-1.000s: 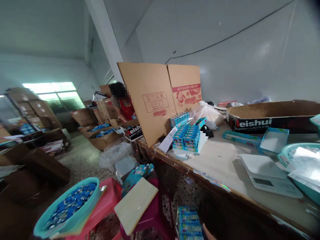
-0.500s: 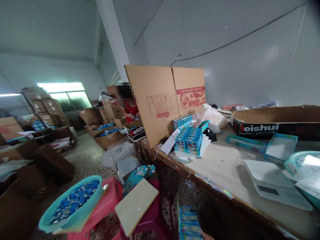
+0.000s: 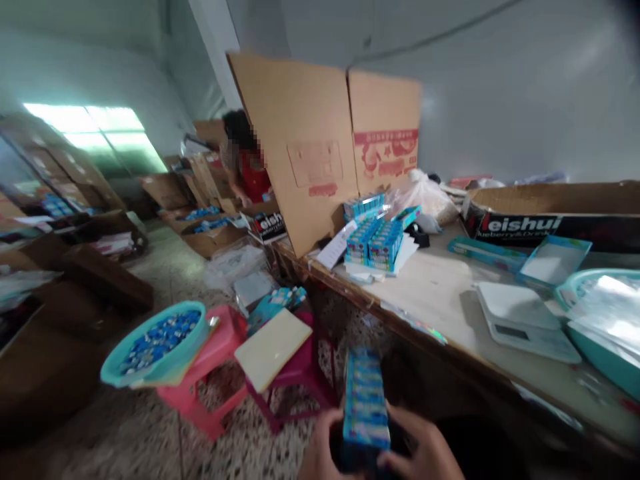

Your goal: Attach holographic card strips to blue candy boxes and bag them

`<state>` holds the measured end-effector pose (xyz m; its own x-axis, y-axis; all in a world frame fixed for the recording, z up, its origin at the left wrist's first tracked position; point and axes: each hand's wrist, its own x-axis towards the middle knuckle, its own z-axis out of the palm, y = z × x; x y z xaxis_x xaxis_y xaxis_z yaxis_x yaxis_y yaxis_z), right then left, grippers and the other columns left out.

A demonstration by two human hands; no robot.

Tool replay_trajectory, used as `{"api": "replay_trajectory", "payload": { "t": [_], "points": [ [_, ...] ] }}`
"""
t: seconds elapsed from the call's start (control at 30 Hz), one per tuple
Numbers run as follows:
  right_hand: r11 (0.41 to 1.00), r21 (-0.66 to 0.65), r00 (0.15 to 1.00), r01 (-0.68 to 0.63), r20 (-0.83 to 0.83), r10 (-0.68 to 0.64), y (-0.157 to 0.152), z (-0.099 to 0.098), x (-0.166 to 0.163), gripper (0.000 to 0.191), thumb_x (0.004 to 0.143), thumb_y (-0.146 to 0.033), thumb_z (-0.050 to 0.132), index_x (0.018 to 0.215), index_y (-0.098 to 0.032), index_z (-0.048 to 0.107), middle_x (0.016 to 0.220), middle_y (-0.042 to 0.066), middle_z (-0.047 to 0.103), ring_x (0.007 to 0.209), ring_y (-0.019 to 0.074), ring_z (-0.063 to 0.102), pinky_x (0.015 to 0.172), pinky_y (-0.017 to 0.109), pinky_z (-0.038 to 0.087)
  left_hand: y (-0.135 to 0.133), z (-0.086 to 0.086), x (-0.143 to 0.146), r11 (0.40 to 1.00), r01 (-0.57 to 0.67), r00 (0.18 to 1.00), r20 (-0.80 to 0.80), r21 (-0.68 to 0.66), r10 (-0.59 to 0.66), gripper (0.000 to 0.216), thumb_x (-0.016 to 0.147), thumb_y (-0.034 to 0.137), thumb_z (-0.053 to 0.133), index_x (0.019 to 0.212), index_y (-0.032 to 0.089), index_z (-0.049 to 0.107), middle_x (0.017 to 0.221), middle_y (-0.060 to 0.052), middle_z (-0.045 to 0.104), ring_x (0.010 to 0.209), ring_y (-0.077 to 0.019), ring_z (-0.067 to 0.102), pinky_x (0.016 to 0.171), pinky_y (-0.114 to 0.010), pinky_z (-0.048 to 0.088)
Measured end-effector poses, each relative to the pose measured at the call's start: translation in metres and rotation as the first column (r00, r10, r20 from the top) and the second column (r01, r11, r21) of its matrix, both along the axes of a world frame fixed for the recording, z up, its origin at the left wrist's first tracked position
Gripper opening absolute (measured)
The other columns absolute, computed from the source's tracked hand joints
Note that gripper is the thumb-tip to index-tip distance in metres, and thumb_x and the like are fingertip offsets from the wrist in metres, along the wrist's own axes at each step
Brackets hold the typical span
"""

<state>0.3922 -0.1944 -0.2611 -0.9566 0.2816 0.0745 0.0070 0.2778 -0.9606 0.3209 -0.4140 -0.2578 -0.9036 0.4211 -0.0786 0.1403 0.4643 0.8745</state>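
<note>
a grey wall (image 3: 510, 113) rose behind a long table (image 3: 435, 287), whose worn wooden edge slanted down toward the lower right. a tall brown cardboard sheet (image 3: 285, 120), creased and bearing red print, stood upright at the table's far left end. beyond its left edge, a co-worker (image 3: 256, 180) in red stood beside an open box with white lettering, partly hidden by the cardboard. along the table's back, on the right, lay a long, low black carton (image 3: 575, 230).

on the floor at left, a pink stool (image 3: 220, 337) bore a turquoise basin (image 3: 117, 363) filled with small blue pieces (image 3: 163, 340); just beside it, a magenta stool (image 3: 303, 360) carried a pale flat board (image 3: 274, 347). a white scale (image 3: 530, 347) sat on the table at right, and a block of blue packs (image 3: 377, 243) was stacked near the cardboard.

the row of small blue boxes (image 3: 367, 400) was held low in front of the person, below the table's edge, blurred. the left hand (image 3: 320, 450) had its fingers curled against the row's left side, and the right hand (image 3: 425, 443) gripped its right side near the closer end.
</note>
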Motion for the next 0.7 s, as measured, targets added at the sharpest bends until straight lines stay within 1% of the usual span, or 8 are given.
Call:
{"api": "replay_trajectory", "payload": {
  "t": [0.07,0.13,0.2,0.3,0.4,0.5,0.6,0.7],
  "points": [
    [0.996,0.081,0.999,-0.026,-0.036,0.029,-0.004,0.003,0.006,0.069,0.055,-0.051,0.089,0.117,-0.023,0.074,0.12,0.012,0.072,0.114,0.0355,0.067,0.103,0.046,0.051,0.003,-0.005,0.006,0.998,0.062,0.997,-0.041,0.004,-0.062,0.11,0.051,0.034,0.091,0.148,0.021,0.039,0.15,-0.015,0.044,0.14,-0.036,0.04,0.119,-0.049,0.032],
    [0.988,0.147,0.996,-0.042,-0.066,0.052,-0.005,0.004,0.007,0.072,0.058,-0.054,0.088,0.12,-0.021,0.072,0.122,0.013,0.07,0.112,0.0333,0.068,0.102,0.043,0.053,0.007,-0.006,0.009,0.988,0.153,0.987,-0.053,-0.014,-0.153,0.117,0.049,0.025,0.089,0.151,0.019,0.033,0.15,-0.016,0.045,0.141,-0.0344,0.04,0.119,-0.046,0.03],
    [0.984,0.179,0.996,-0.026,-0.081,0.041,-0.005,0.001,0.007,0.07,0.06,-0.056,0.086,0.12,-0.022,0.072,0.12,0.012,0.071,0.109,0.0319,0.07,0.098,0.04,0.055,0.011,-0.003,0.01,0.978,0.191,0.982,0.005,-0.085,-0.191,0.104,0.058,0.019,0.083,0.151,0.021,0.035,0.14,-0.014,0.058,0.131,-0.0302,0.053,0.113,-0.041,0.039],
    [0.973,0.229,0.994,0.02,-0.109,0.005,-0.006,-0.004,0.008,0.056,0.071,-0.056,0.079,0.116,-0.024,0.074,0.113,0.01,0.074,0.1,0.0294,0.074,0.089,0.035,0.06,0.011,-0.002,0.011,0.943,0.15,0.988,0.062,-0.296,-0.138,0.087,0.068,0.02,0.076,0.147,0.025,0.041,0.122,-0.01,0.071,0.112,-0.0272,0.067,0.097,-0.035,0.051],
    [0.95,0.31,0.988,0.035,-0.154,0.014,-0.008,-0.006,0.007,0.045,0.08,-0.054,0.073,0.113,-0.024,0.075,0.102,0.009,0.078,0.085,0.0259,0.077,0.076,0.031,0.062,0.001,-0.014,0.01,0.887,0.106,0.99,-0.039,-0.449,-0.138,0.067,0.079,0.026,0.069,0.142,0.022,0.047,0.118,-0.012,0.073,0.111,-0.0295,0.069,0.093,-0.036,0.053],
    [0.905,0.425,0.988,0.009,-0.142,0.056,-0.01,0.001,0.002,0.048,0.08,-0.049,0.074,0.12,-0.023,0.071,0.1,0.01,0.079,0.083,0.0249,0.075,0.076,0.032,0.06,-0.011,-0.025,0.002,0.865,0.115,0.976,-0.107,-0.488,-0.19,0.057,0.082,0.033,0.067,0.136,0.017,0.054,0.115,-0.015,0.074,0.108,-0.0321,0.07,0.092,-0.039,0.054],
    [0.849,0.525,0.994,-0.052,-0.053,0.094,-0.007,0.011,-0.006,0.07,0.074,-0.038,0.082,0.137,-0.023,0.058,0.116,0.013,0.072,0.101,0.0292,0.07,0.087,0.042,0.058,-0.016,-0.023,-0.011,0.873,0.171,0.967,-0.094,-0.458,-0.238,0.055,0.084,0.036,0.064,0.136,0.02,0.054,0.12,-0.011,0.072,0.111,-0.03,0.069,0.095,-0.039,0.053],
    [0.813,0.569,0.983,-0.124,-0.04,0.178,0.001,0.017,-0.013,0.072,0.068,-0.033,0.086,0.135,-0.027,0.06,0.151,0.015,0.047,0.137,0.0372,0.044,0.107,0.055,0.045,-0.014,-0.017,-0.02,0.896,0.214,0.958,-0.097,-0.39,-0.271,0.057,0.086,0.035,0.061,0.14,0.023,0.05,0.133,-0.007,0.066,0.123,-0.0257,0.062,0.104,-0.037,0.049]
  ]
}}
